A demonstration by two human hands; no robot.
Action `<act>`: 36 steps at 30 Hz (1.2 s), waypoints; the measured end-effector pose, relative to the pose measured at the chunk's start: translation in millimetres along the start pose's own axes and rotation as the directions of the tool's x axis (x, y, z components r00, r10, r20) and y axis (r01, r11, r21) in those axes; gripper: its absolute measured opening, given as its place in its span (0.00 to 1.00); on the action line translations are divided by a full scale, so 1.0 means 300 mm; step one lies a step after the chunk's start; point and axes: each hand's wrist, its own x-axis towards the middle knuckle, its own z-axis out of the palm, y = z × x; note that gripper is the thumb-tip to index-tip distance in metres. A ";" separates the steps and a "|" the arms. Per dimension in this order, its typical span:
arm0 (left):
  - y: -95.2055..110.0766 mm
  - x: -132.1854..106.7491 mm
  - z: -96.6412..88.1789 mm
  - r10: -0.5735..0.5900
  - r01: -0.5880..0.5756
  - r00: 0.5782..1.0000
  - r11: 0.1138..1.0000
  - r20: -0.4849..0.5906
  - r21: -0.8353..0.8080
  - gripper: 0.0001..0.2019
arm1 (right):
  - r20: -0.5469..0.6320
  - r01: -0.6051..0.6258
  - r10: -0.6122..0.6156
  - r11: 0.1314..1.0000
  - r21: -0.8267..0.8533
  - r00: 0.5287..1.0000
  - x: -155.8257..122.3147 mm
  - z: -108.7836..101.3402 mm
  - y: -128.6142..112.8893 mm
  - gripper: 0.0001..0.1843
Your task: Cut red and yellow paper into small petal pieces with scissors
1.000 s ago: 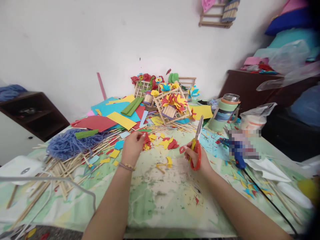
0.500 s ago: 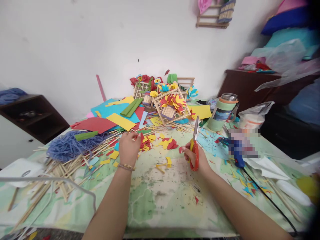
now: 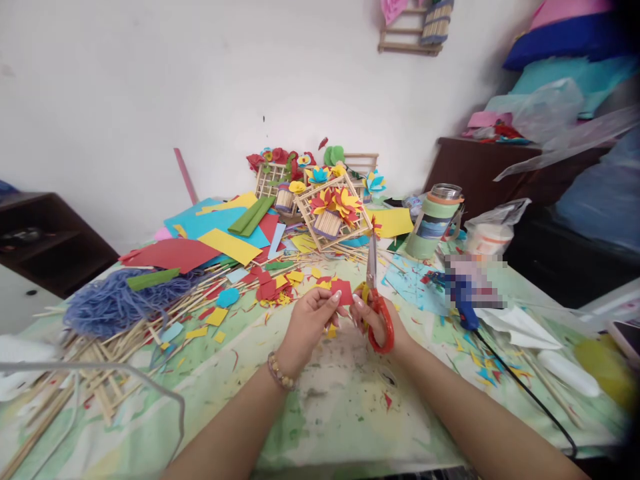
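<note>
My left hand (image 3: 307, 323) is raised over the middle of the table, its fingers pinched on a small red paper piece (image 3: 343, 292). My right hand (image 3: 383, 320) grips red-handled scissors (image 3: 376, 293), blades pointing up and away, right beside that paper piece. The two hands nearly touch. Behind them lie red and yellow paper scraps (image 3: 277, 285) on the green patterned tablecloth (image 3: 325, 407).
Bamboo sticks (image 3: 115, 340) and blue yarn (image 3: 107, 307) lie at left. Coloured paper sheets (image 3: 215, 233) and stick frames with paper flowers (image 3: 335, 210) fill the back. A tumbler (image 3: 433, 223), a blue glue gun (image 3: 465, 303) with its black cord, and white tubes sit at right.
My left hand left the scrap pile and came right, toward me, holding a red paper piece. My right hand with the scissors shifted left to meet it. The view panned right.
</note>
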 end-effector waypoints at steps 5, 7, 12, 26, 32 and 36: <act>0.012 0.017 -0.032 0.111 -0.112 0.988 0.994 -0.112 -0.004 0.25 | 0.198 -0.048 0.015 0.986 0.162 0.980 -0.006 0.003 0.011 0.32; 0.029 0.028 -0.050 0.174 -0.185 0.966 0.982 -0.192 -0.042 0.24 | 0.265 -0.121 0.059 0.967 0.225 0.963 -0.015 0.011 0.012 0.32; 0.082 0.025 -0.064 0.273 -0.346 0.900 0.922 -0.338 -0.177 0.25 | 0.452 -0.206 0.103 0.961 0.186 0.886 -0.051 0.021 0.002 0.34; 0.027 -0.025 -0.005 0.336 -0.329 0.916 0.942 -0.219 0.070 0.30 | 0.561 -0.067 0.045 0.998 0.019 0.826 -0.098 0.032 -0.014 0.29; 0.018 -0.030 -0.007 0.371 -0.352 0.889 0.929 -0.269 0.117 0.31 | 0.562 -0.013 0.013 1.000 -0.004 0.827 -0.098 0.026 -0.010 0.30; 0.023 -0.030 -0.014 0.421 -0.386 0.863 0.906 -0.279 0.174 0.30 | 0.579 -0.025 0.035 0.999 -0.024 0.814 -0.100 0.022 -0.009 0.30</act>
